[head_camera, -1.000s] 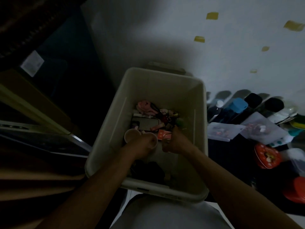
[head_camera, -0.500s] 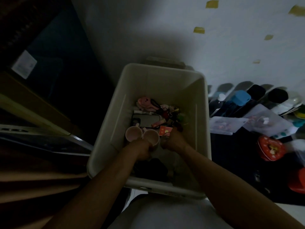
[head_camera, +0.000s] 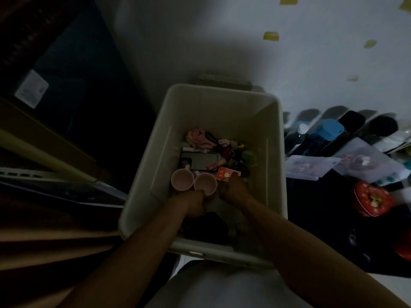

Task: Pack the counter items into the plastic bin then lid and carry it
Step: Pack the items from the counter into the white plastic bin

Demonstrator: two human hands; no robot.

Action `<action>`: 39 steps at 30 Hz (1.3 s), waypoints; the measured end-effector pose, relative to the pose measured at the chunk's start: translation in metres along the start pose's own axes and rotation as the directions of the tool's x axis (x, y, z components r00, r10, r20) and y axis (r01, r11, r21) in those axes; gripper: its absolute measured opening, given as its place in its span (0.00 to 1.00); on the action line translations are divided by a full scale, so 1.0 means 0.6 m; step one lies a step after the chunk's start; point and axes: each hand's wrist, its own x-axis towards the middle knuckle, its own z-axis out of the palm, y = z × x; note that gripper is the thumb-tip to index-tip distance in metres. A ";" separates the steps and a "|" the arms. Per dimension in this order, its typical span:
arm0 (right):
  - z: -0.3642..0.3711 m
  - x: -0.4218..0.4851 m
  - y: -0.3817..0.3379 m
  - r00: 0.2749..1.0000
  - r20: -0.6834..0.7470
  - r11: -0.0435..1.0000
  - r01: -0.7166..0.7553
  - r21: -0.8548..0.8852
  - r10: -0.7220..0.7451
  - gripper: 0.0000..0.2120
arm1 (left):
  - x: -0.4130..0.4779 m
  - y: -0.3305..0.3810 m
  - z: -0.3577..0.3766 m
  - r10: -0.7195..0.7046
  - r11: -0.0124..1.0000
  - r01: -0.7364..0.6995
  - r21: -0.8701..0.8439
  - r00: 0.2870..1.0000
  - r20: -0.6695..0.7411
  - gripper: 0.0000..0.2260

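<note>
My left hand (head_camera: 193, 205) is gripping a smooth, matt cup (head_camera: 205, 184) in the bin (head_camera: 222, 107), whose plastic is looking matt. Inside it a phone (head_camera: 200, 160) is gleaming glossy; right of the bin, clear plastic bags (head_camera: 364, 161).

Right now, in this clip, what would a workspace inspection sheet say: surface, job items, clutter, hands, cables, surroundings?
Surface: dark counter, crowded with items.
Job's things: plastic bin open, unlidded; holds left cup, right cup, phone, pink toy, red packet.
Clutter: red tin, blue-capped bottle, clear bags on the counter.
Hands: left hand grips right cup; right hand curled beside red packet, hold unclear.
Cables: nothing seen.
Surroundings: pale wall, yellow notes; dim.
</note>
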 end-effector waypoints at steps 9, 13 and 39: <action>-0.006 -0.017 -0.010 0.999 0.024 0.991 0.051 -0.126 -0.049 0.33 | 0.003 0.001 0.001 -0.033 0.999 0.033 0.032 0.999 0.018 0.35; -0.013 -0.024 -0.010 0.997 0.046 0.983 0.072 -0.169 -0.065 0.35 | 0.000 0.002 0.000 -0.035 0.999 0.035 0.005 0.999 0.026 0.37; -0.285 -0.190 0.053 0.819 -0.295 0.696 0.573 0.433 -0.492 0.18 | -0.112 0.242 -0.113 0.447 0.802 -0.597 0.008 0.591 -0.672 0.18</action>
